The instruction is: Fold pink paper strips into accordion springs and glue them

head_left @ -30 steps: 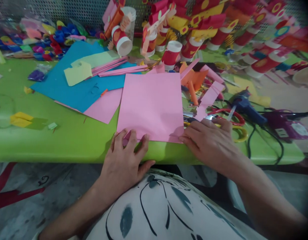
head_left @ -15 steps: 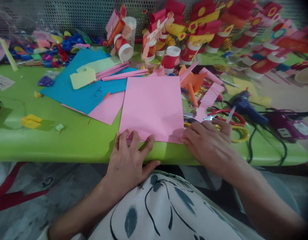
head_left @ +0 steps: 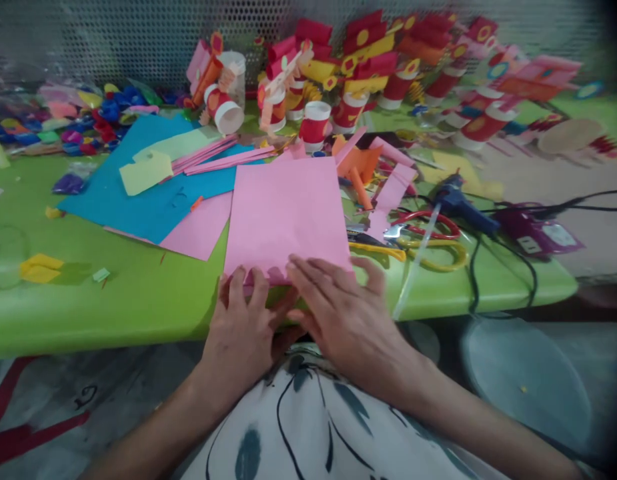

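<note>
A square sheet of pink paper (head_left: 288, 213) lies on the green table (head_left: 138, 313), close to its front edge. A narrow fold or crease seems to run along the sheet's near edge, partly under my fingers. My left hand (head_left: 245, 323) presses its spread fingertips on the near left part of that edge. Beside it, my right hand (head_left: 343, 303) lies across the near right part, fingers stretched out over the paper. The right fingertips come close to the left hand, and both thumbs are partly hidden.
Blue paper (head_left: 108, 180) and pink strips (head_left: 228, 160) lie left of the sheet. To the right are red-handled scissors (head_left: 438, 225), yellow-handled scissors (head_left: 441, 257) and a glue gun (head_left: 458, 200) with its cable. Decorated red paper cups (head_left: 315, 125) stand behind.
My right hand has moved left from the sheet's near right corner to the middle of its near edge, close to my left hand. The view has shifted slightly to the right.
</note>
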The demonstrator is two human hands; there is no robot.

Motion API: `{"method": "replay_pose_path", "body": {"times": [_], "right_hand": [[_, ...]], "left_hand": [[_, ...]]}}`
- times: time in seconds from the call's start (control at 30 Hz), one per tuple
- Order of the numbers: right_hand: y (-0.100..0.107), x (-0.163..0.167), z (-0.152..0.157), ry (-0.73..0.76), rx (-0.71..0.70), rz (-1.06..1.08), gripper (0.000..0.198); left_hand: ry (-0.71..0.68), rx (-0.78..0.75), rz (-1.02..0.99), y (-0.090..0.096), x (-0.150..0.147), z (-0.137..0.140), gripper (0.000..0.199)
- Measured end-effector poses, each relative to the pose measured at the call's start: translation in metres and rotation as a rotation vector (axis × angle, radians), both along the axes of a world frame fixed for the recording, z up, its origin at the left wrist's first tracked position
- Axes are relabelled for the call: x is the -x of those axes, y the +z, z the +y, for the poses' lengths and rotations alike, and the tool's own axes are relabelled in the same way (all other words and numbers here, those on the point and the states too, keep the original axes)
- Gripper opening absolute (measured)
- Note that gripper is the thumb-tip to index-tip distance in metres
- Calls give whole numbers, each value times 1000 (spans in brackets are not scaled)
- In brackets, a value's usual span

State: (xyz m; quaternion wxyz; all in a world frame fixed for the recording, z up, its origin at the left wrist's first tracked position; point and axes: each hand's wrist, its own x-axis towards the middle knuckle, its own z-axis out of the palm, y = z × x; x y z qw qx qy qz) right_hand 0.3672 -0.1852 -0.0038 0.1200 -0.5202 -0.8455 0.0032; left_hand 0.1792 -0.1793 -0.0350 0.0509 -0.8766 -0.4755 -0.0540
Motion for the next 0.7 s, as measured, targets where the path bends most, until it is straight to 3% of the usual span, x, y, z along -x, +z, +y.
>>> {"method": "replay_pose_path", "body": {"times": [0.1, 0.23, 0.37, 0.7], "right_hand": [[-19, 9, -1, 37, 44, 54, 51], [-32, 2, -11, -30, -2, 8, 57], [-33, -8, -28, -93, -55, -88, 60], [-29, -19, -42, -207, -147, -195, 58]], "left_hand": [[9, -29, 4, -2, 0, 1, 52], [-13, -59, 20, -5, 2, 1, 60], [-24, -84, 6, -8, 4, 0, 72], [-39, -101, -60, -14, 5, 2, 71]]}}
